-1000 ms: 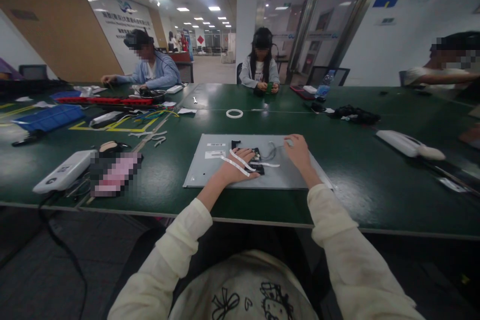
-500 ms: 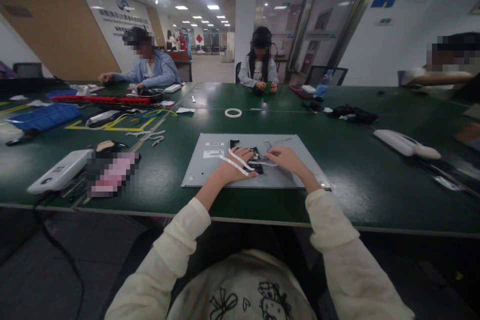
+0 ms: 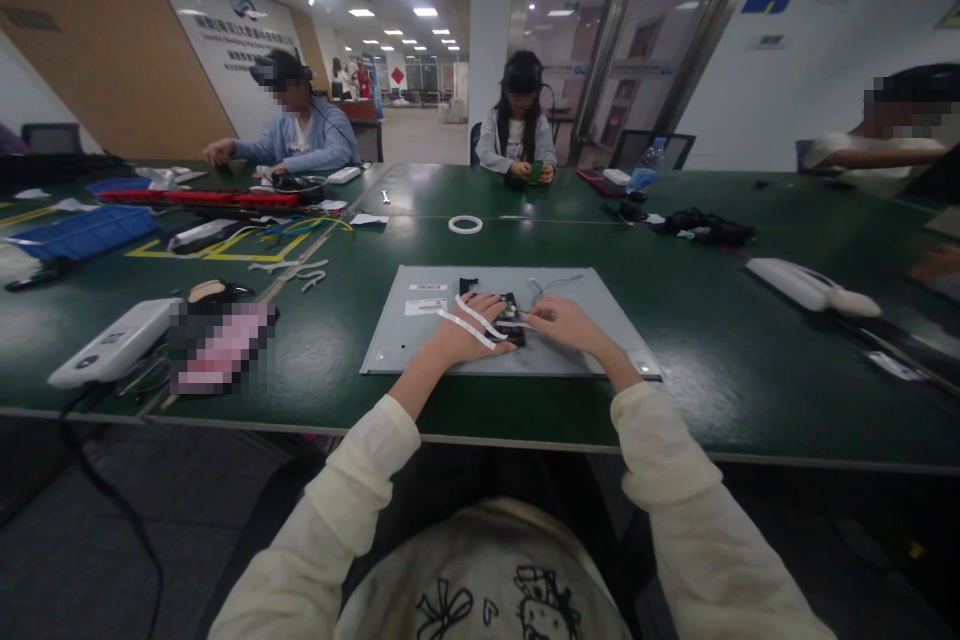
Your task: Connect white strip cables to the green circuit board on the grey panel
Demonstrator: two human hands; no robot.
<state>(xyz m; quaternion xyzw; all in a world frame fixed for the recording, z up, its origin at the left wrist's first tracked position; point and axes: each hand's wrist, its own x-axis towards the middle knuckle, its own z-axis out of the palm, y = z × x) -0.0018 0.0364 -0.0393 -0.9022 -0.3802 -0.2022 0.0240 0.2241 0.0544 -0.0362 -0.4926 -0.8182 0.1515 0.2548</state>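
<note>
A flat grey panel (image 3: pixel 397 325) lies on the green table before me. On its middle is a black part (image 3: pixel 514 332) with small components, partly covered by my left hand (image 3: pixel 471 328). That hand rests palm down with its fingers spread, and white strips (image 3: pixel 472 325) lie across its back. Just right of the black part, my right hand (image 3: pixel 561 318) has its thumb and fingers pinched at the end of a pale strip (image 3: pixel 514 324). Thin wires (image 3: pixel 555 284) lie on the panel behind the right hand.
A white device (image 3: pixel 112 345) and a pink item (image 3: pixel 225 345) lie at left, with a blue tray (image 3: pixel 82 232) beyond. A white ring (image 3: pixel 465 225) is behind the panel. Another white device (image 3: pixel 802 288) is at right. Several people sit around the table.
My right hand has shifted slightly left, toward the black part, with its pinch at the strip. My left hand has stayed almost in place.
</note>
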